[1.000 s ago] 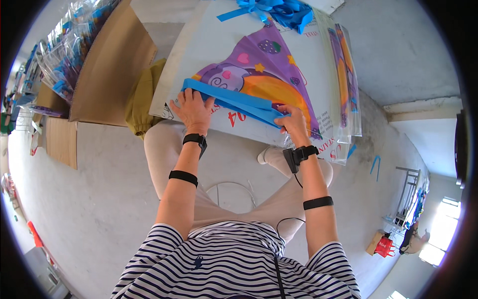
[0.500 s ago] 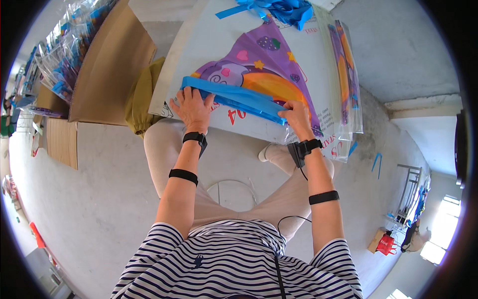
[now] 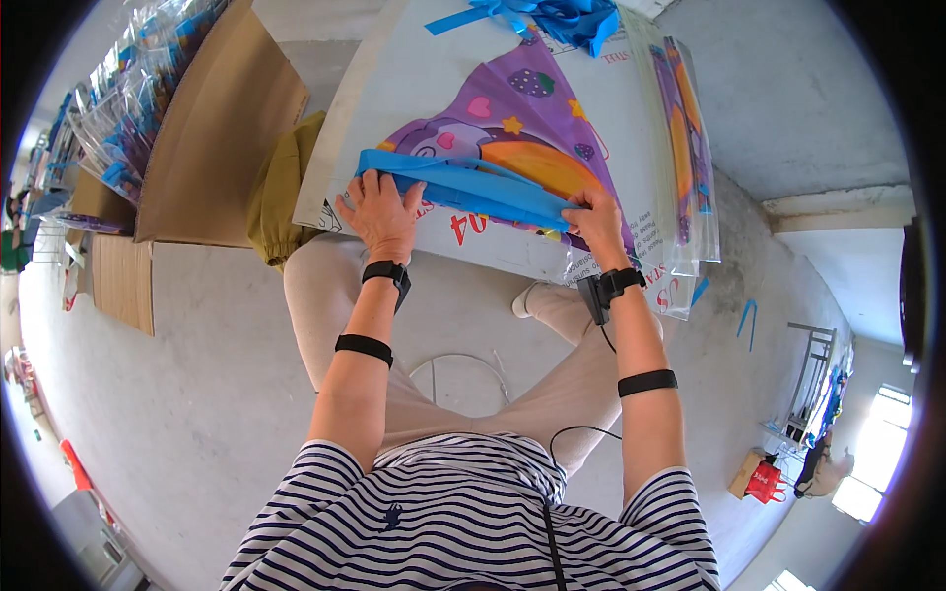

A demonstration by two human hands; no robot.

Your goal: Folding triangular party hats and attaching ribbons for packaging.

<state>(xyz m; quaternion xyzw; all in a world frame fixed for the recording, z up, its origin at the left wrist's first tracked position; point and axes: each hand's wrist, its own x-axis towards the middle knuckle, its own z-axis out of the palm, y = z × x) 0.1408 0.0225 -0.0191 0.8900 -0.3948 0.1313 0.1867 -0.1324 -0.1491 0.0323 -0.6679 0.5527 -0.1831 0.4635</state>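
A blue ribbon (image 3: 493, 194), folded in several long layers, lies across the lower edge of a purple printed plastic sheet (image 3: 503, 94) with an orange crescent, hearts and stars. My left hand (image 3: 382, 212) rests with fingers spread on the ribbon's left end, pressing it against the board. At the other end, my right hand (image 3: 598, 222) pinches the ribbon between thumb and fingers. Both lie on a white board (image 3: 370, 108) with red print. Beyond the sheet sits a heap of loose blue ribbon (image 3: 576, 22).
Clear plastic bags with printed sheets (image 3: 682, 148) lie along the board's right side. To the left stand a cardboard box (image 3: 212, 128), bagged blue items (image 3: 123, 108) and an olive cloth (image 3: 281, 207). My knees are under the board's near edge.
My right hand has shifted slightly right and upward with the ribbon's end, and the ribbon's layers lie closer together. My left hand has stayed in place.
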